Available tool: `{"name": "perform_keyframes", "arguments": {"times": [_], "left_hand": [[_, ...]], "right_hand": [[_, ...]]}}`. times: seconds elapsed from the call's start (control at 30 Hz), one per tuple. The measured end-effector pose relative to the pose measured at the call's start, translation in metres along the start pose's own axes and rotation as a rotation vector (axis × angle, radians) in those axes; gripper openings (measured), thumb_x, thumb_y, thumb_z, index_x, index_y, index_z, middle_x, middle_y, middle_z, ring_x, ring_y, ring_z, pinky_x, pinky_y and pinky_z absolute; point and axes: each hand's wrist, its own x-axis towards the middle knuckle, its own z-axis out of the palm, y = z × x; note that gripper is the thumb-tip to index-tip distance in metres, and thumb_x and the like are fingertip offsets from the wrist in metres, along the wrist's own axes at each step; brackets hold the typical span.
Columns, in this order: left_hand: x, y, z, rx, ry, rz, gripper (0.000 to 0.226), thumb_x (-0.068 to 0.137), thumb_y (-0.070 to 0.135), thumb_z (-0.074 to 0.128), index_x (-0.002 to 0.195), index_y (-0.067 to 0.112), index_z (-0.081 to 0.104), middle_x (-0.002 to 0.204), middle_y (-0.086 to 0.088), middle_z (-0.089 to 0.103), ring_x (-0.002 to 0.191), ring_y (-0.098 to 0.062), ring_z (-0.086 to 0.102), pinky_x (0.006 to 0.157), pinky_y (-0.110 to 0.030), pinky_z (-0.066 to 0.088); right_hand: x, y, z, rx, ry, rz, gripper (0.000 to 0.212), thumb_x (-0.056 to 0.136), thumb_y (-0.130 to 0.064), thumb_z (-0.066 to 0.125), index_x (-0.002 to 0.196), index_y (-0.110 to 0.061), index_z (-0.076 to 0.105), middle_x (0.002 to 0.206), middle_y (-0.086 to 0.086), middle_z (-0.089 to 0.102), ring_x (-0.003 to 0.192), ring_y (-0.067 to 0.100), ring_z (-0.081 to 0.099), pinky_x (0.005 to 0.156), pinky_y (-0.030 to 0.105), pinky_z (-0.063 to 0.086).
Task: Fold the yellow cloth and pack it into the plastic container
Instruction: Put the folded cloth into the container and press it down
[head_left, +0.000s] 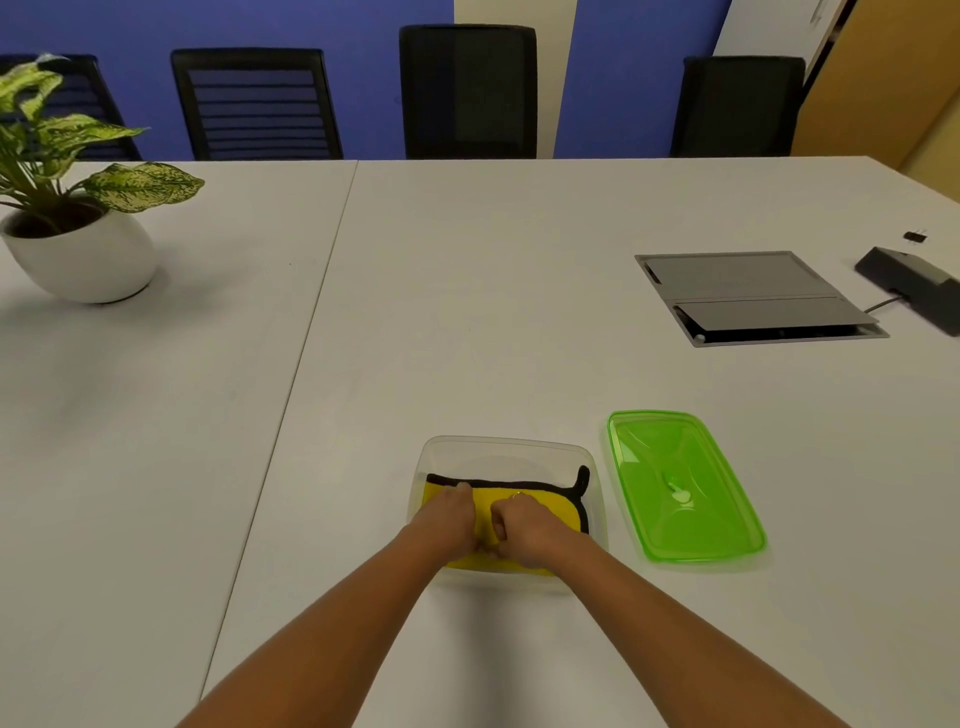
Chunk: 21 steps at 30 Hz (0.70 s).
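Left hand (451, 512) and right hand (524, 527), fingers (506, 512) curled, press the yellow cloth (556, 506) inside the plastic container (506, 443), apparently gripping it

- Both bare forearms reach forward and converge.
- The left hand (451, 514) lies palm down, side by side with the other; its fingers' curl is unclear.
- The right hand (525, 530) is curled into a fist, back upward.

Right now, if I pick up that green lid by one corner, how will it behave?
The green lid looks thin and translucent, so probably light and slightly bendy. Its glossy surface may be slippery. It lies flat on the table, so a push should slide it, not tip it.
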Motion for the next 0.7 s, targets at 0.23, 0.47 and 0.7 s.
{"name": "perform_keyframes", "arguments": {"times": [0.23, 0.47, 0.7], "left_hand": [[0.004, 0.003, 0.004, 0.070, -0.044, -0.013, 0.068, 0.083, 0.029, 0.067, 0.134, 0.004, 0.029, 0.137, -0.016, 0.043, 0.122, -0.028, 0.049, 0.099, -0.034, 0.044], [0.004, 0.000, 0.006, 0.124, -0.017, 0.014, 0.063, 0.086, 0.024, 0.063, 0.135, 0.004, 0.028, 0.137, -0.016, 0.043, 0.123, -0.027, 0.048, 0.100, -0.034, 0.044], [-0.002, -0.006, 0.004, 0.354, 0.165, 0.073, 0.055, 0.086, 0.014, 0.061, 0.132, 0.002, 0.034, 0.136, -0.016, 0.037, 0.126, -0.028, 0.038, 0.102, -0.034, 0.042]], "right_hand": [[0.002, -0.004, 0.008, 0.061, 0.006, 0.057, 0.046, 0.085, -0.009, 0.061, 0.057, -0.025, 0.028, 0.064, -0.007, 0.031, 0.084, 0.018, 0.041, 0.066, 0.024, 0.034], [0.001, -0.003, 0.005, 0.118, -0.012, 0.051, 0.045, 0.085, -0.002, 0.057, 0.057, -0.026, 0.031, 0.063, -0.006, 0.035, 0.082, 0.018, 0.042, 0.077, 0.032, 0.044], [-0.002, 0.005, -0.006, 0.016, 0.037, 0.118, 0.027, 0.083, -0.003, 0.063, 0.107, -0.011, 0.056, 0.119, 0.014, 0.052, 0.105, 0.025, 0.054, 0.085, 0.029, 0.045]]}}
